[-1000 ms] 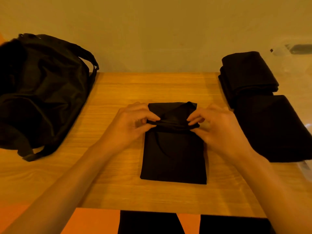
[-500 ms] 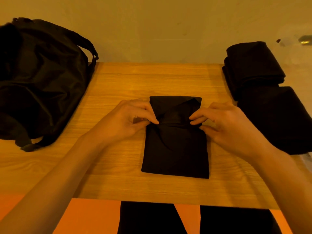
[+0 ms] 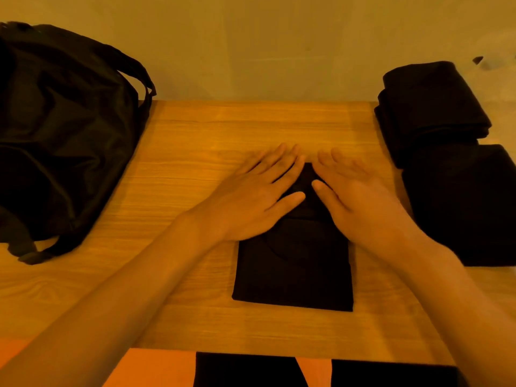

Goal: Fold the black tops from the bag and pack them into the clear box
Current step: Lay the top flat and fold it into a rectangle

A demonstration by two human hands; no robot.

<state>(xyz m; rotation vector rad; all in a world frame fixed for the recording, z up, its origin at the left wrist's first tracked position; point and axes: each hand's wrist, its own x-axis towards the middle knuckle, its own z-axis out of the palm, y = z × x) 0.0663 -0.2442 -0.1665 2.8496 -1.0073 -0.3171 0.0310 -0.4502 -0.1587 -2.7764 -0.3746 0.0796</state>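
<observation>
Left hand (image 3: 251, 202) and right hand (image 3: 360, 205) lie flat, fingers straight, pressing the folded black top (image 3: 293, 275) to set its crease.

A wooden desk (image 3: 195, 169) with pale, lengthwise grain fills the middle of the view. Its far edge meets a plain, cream-coloured wall (image 3: 265, 46). Below the desk's near edge shows an orange floor (image 3: 156, 367), with a person's dark trousers (image 3: 245, 371) in front of it, an orange gap between the two legs. A small dark mark (image 3: 478, 60), too blurred to name, sits by the wall beyond the far right corner.
</observation>
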